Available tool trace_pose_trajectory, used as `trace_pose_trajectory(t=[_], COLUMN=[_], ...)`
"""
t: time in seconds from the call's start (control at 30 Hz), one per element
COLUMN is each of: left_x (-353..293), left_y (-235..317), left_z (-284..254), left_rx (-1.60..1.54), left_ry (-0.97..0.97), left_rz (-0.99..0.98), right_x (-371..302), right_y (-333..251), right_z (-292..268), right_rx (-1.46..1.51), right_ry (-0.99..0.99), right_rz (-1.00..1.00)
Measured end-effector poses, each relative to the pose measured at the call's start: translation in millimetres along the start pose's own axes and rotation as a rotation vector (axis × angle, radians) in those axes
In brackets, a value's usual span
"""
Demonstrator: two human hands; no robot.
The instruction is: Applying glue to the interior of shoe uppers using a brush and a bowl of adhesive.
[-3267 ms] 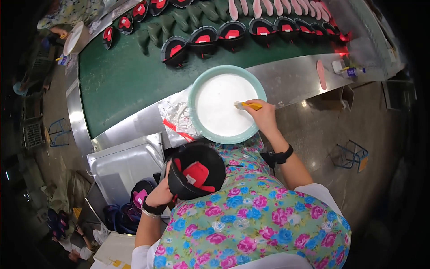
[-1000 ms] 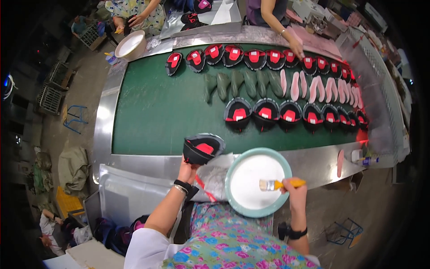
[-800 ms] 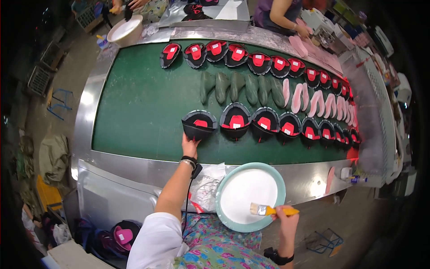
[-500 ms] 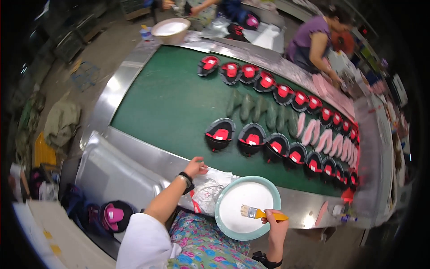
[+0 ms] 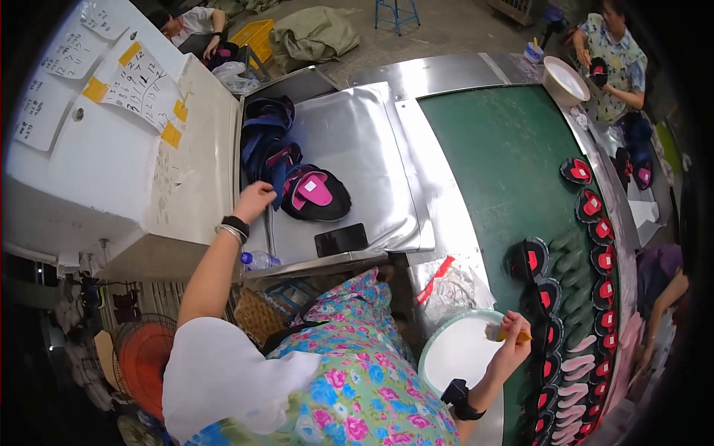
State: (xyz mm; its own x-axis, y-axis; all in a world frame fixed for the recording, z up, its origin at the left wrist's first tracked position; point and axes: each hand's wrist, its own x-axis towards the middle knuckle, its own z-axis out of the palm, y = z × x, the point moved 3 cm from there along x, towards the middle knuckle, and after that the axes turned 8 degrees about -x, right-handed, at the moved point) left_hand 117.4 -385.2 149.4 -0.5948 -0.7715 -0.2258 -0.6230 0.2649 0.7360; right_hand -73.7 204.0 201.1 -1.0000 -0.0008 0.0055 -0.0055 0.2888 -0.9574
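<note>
My left hand [image 5: 256, 201] is at the edge of a metal tray [image 5: 364, 141], beside dark blue shoe uppers [image 5: 277, 160]. Its fingers are loosely bent and hold nothing that I can see; their tips come close to the fabric. Nearest on the right lies a black shoe upper with a pink tongue [image 5: 312, 189]. My right hand [image 5: 512, 346] is closed round the yellow handle of a paintbrush [image 5: 500, 334], over a pale green bowl [image 5: 424, 363] of white liquid. The bristles are partly hard to make out against the liquid.
A phone [image 5: 341, 239] and a plastic bottle [image 5: 259, 260] lie by the tray's near edge. Black and red shoe uppers [image 5: 591, 204], green soles [image 5: 569, 279] and pink soles [image 5: 576, 368] line the green table [image 5: 483, 163]. A white cabinet [image 5: 190, 178] stands left. Other people work around.
My view has turned left toward the tray. My left hand has gone from the table's edge to the shoe uppers. My right hand still holds the paintbrush over the bowl.
</note>
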Motion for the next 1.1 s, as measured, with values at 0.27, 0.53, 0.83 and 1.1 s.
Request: trace_pose_trajectory(t=[0.27,0.53,0.83,1.1], left_x=[90.8,129.3,120.5,138.9], left_y=[4.3,-89.2,38.7,75.9], left_z=[37.7,78.9,183.1,240.3], left_rx=[0.276,0.104,0.132,0.068], left_ry=[0.266,0.141,-0.030,-0.010], left_rz=[-0.200,-0.500,-0.073,0.091], right_x=[8.8,55.4,89.1,118.4], right_y=[-23.3,-7.9,9.0,52.1], right_z=[75.9,226.5,338.6,419.5], right_rx=[-0.267,-0.459,-0.676,-0.867], right_ry=[-0.116,-0.437,-0.636,-0.638], right_rz=[0.180,-0.041,-0.057,0.287])
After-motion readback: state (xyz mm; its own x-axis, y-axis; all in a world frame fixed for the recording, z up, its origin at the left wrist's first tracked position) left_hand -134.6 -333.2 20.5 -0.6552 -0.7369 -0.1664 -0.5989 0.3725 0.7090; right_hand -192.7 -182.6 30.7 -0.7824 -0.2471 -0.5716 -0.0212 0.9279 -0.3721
